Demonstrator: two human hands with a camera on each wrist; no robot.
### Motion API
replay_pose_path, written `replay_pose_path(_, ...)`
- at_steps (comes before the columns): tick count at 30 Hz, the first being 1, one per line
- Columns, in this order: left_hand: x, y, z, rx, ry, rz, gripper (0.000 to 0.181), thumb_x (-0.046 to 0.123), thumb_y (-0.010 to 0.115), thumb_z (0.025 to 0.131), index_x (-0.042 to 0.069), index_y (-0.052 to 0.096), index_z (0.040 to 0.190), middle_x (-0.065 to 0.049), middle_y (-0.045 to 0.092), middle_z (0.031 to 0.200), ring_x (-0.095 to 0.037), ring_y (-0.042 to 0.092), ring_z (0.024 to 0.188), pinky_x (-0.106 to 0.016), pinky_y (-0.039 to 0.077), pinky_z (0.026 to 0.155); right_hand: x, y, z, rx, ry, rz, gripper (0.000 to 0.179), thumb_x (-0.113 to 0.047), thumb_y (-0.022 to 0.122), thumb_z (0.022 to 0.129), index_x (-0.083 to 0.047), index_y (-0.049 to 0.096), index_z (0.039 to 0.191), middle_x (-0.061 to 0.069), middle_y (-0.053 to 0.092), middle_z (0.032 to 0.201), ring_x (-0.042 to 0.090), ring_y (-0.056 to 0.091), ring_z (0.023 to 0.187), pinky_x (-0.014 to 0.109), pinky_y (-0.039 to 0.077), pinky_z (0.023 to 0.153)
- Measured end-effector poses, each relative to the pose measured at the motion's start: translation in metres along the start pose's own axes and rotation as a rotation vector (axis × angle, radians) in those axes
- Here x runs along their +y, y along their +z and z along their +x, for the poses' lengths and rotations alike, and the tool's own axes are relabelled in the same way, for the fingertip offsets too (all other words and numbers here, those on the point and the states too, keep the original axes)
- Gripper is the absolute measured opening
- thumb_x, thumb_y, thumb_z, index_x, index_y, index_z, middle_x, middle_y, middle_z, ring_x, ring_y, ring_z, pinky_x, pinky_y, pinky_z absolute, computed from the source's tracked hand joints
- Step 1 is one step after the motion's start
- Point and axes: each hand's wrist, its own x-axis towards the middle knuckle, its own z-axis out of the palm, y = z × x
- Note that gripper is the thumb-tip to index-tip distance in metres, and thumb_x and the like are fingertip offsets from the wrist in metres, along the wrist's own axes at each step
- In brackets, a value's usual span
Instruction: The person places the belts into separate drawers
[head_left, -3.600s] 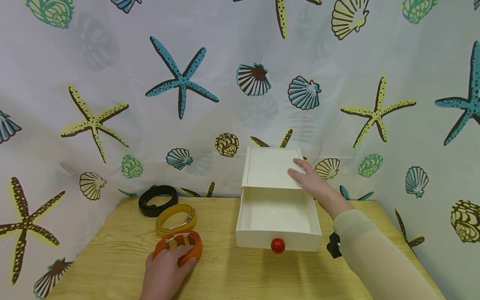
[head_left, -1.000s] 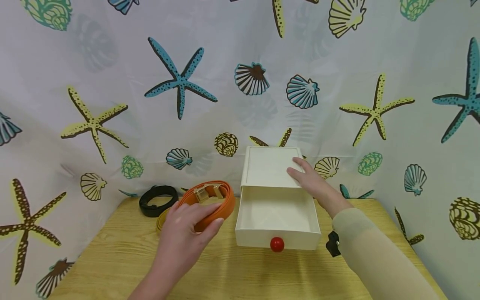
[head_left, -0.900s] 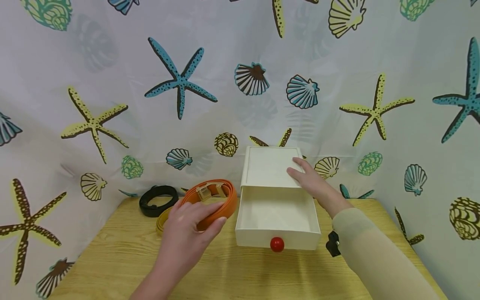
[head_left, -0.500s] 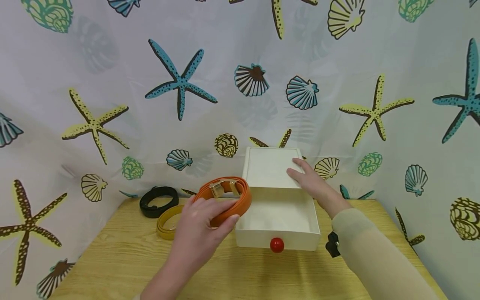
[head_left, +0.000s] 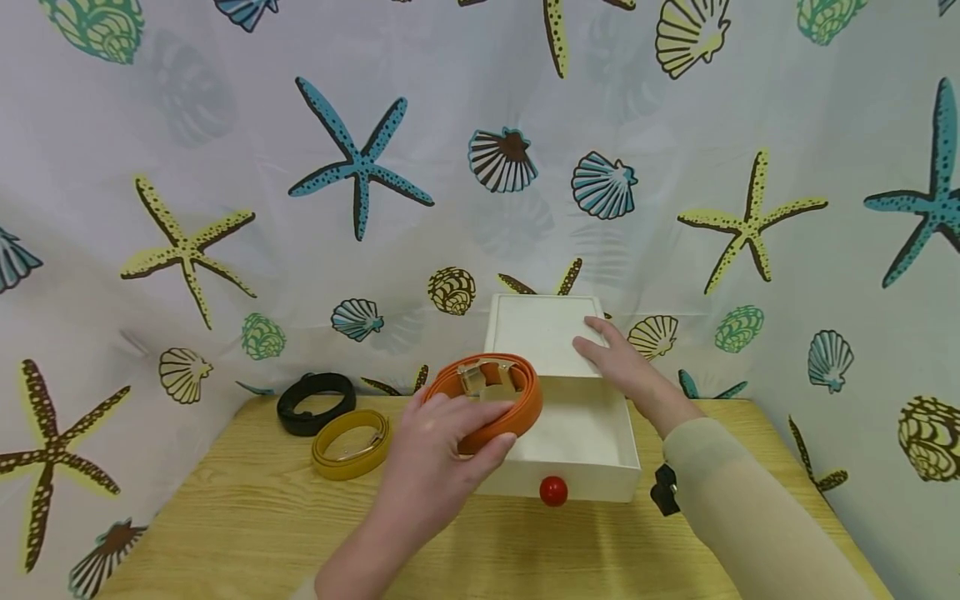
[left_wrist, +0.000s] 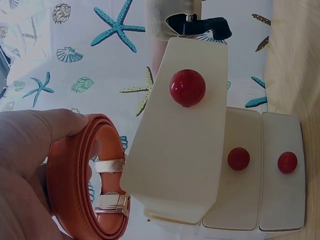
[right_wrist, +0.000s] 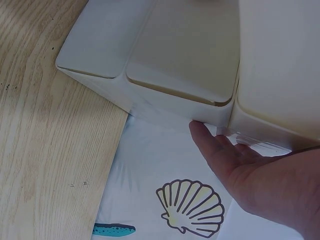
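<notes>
Left hand (head_left: 433,454): fingers and thumb clasped firmly round the coiled orange belt (head_left: 527,410)!
Orange belt: up off the table (head_left: 247,533), buckle showing, by the left part of the cabinet (head_left: 543,333)'s pulled-out top drawer (head_left: 600,482).
Right hand (head_left: 626,364): fingers extended, just resting at the cabinet's upper right edge.
Yellow belt (head_left: 347,470): coiled, left of the cabinet.
Black belt (head_left: 303,426): coiled, farther left of the cabinet.

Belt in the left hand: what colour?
Plain orange; the belt shows best, close up, in the left wrist view.
</notes>
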Motion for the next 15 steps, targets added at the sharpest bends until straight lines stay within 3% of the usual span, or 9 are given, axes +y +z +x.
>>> replay_pose_path(15,0.011,0.016,0.004,-0.082,0.059,-0.014,0.035,0.024,0.091,0.095,0.022,0.084,0.129,0.005,0.083,0.114,-0.016,0.066,0.101,-0.068,0.034,0.121,0.002,0.0,0.003,0.008,0.008,-0.021,0.077,-0.055,0.048,0.115,-0.023,0.017,0.178,0.018,0.011,0.183,0.044,0.024,0.162,0.067,0.025,0.129)
